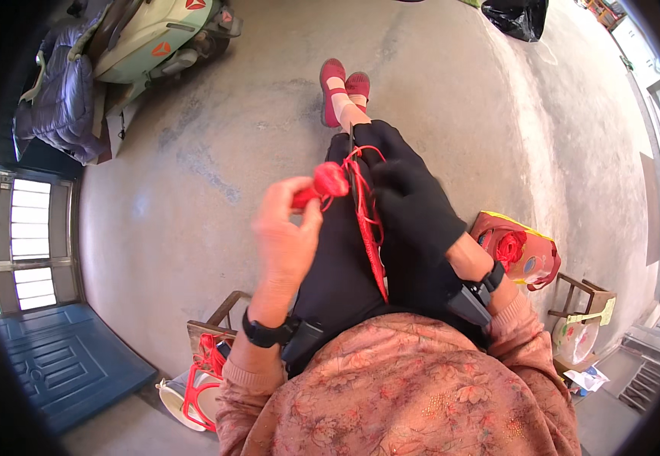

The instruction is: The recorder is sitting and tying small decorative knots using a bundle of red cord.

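My left hand is closed around a small wound bundle of red cord, pinched between thumb and fingers above my left thigh. Across from it, a black glove covers my right hand. Its fingers blend into the black trousers and blur, so their grip is hidden. Between the two hands, a narrow red braided strip runs up my lap toward my knees. Loose red strands loop around its far end, where a thin dark rod stands out.
To my right, a red bag carries more red cord, beside a small wooden stool. At my left, red straps lie on another stool. A scooter stands far left; a black plastic bag lies far right.
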Tool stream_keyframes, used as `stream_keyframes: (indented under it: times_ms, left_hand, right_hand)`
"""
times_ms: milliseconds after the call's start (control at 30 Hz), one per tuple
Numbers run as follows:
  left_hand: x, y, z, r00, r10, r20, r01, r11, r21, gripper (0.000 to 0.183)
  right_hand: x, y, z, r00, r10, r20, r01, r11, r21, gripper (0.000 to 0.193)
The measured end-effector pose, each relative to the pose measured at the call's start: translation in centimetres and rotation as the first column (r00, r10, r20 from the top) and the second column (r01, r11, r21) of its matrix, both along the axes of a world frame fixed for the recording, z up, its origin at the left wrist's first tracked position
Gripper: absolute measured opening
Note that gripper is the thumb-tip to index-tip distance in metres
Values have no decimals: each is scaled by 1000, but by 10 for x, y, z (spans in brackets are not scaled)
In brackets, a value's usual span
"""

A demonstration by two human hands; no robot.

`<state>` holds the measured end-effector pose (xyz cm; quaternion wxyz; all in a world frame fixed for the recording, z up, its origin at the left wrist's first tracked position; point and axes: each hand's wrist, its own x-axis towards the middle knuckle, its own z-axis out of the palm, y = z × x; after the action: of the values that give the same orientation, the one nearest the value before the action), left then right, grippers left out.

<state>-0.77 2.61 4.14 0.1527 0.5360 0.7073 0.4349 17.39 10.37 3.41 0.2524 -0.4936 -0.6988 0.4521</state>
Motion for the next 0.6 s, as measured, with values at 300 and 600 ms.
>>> stream_keyframes:
  times_ms: [300,600]
  left_hand:
    - [-22,8,32,984,27,178,-68,972,225,24]
    - [17,-3,-35,993,-54,109,65,993,-99,24]
  right_hand:
    - [0,-9,27,985,173,9,-173,978,118,21]
    - [6,-3,-14,996,25,88,-32,996,84,26]
